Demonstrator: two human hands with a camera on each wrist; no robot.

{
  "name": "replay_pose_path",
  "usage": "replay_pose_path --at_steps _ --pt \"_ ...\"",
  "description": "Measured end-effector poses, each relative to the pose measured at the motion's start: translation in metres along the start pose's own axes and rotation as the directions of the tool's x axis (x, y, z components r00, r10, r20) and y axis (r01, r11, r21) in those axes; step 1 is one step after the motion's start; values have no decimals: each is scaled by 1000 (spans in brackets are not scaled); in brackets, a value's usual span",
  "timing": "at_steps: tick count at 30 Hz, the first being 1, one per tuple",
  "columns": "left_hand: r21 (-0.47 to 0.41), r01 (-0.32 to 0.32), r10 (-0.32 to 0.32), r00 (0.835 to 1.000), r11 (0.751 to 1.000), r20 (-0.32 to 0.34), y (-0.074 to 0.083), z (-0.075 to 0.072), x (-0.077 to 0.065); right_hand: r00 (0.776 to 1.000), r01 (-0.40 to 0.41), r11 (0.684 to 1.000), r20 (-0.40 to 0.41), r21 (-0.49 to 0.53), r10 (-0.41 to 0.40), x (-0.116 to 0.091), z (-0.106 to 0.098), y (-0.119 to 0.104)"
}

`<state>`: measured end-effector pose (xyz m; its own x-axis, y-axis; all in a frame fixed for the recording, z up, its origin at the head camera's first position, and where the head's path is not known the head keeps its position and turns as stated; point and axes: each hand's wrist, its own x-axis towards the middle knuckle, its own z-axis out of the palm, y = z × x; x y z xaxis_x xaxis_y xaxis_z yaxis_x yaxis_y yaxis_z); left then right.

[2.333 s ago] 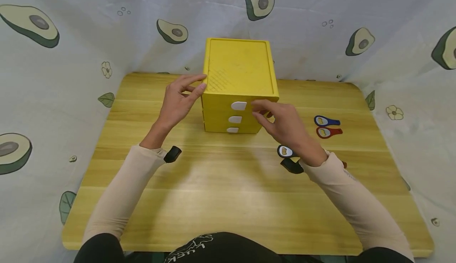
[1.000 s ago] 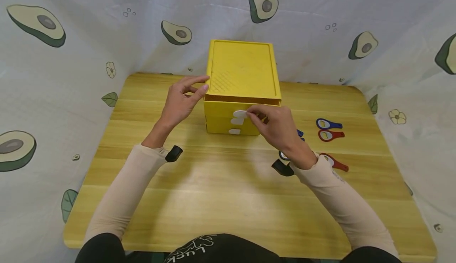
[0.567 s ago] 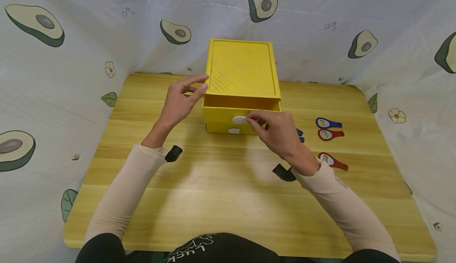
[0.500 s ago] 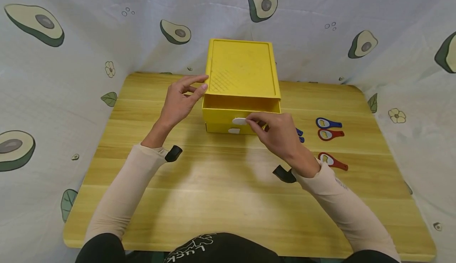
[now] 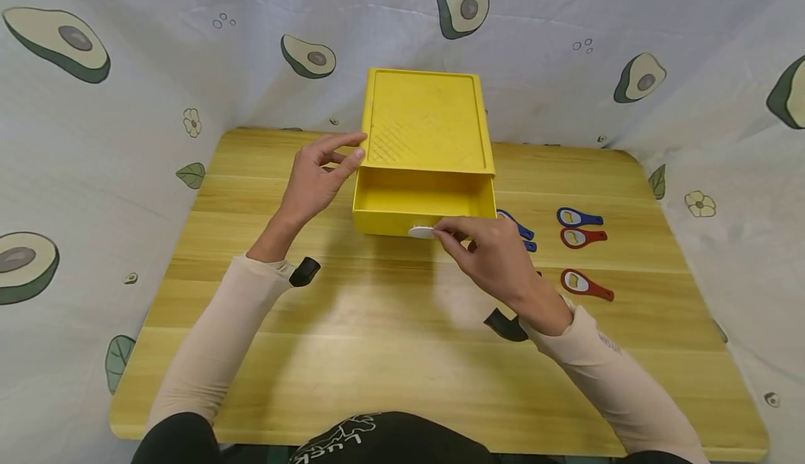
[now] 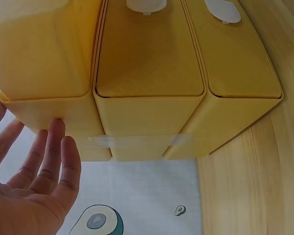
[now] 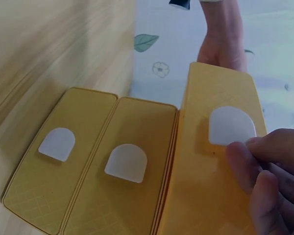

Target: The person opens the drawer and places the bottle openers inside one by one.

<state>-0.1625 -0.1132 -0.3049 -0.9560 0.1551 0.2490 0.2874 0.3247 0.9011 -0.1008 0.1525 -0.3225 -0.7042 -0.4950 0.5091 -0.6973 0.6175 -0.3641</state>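
Observation:
A yellow three-drawer cabinet [image 5: 428, 121] stands at the back of the table, its top drawer [image 5: 421, 191] pulled out and bare inside. My right hand [image 5: 493, 258] pinches that drawer's white tab handle [image 5: 421, 232] between thumb and forefinger. The right wrist view shows this same handle [image 7: 230, 126] at the fingertips, beside two lower drawers with white tabs [image 7: 127, 162] that are pushed in. On the cabinet's left side, my left hand [image 5: 321, 177] rests its fingertips near the top front edge. In the left wrist view its fingers [image 6: 54, 152] are spread and fairly straight against the side wall.
Right of the cabinet lie several bottle openers: a blue one [image 5: 578, 217], a red one [image 5: 583, 238], another red one [image 5: 586, 284], and blue ones [image 5: 518, 226] partly behind my right hand. A white avocado-print cloth [image 5: 390, 24] hangs behind the wooden table [image 5: 365, 366].
My right hand has taken hold of the top drawer's handle and drawn it toward me, so the drawer has slid from shut to well out. The left hand stays at the cabinet's side.

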Motion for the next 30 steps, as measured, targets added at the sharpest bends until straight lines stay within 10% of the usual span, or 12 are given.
replay_pose_path --at_steps 30 --pt "12 13 -13 1000 1000 4 1 1 2 1000 29 999 2 34 -29 -23 -4 -22"
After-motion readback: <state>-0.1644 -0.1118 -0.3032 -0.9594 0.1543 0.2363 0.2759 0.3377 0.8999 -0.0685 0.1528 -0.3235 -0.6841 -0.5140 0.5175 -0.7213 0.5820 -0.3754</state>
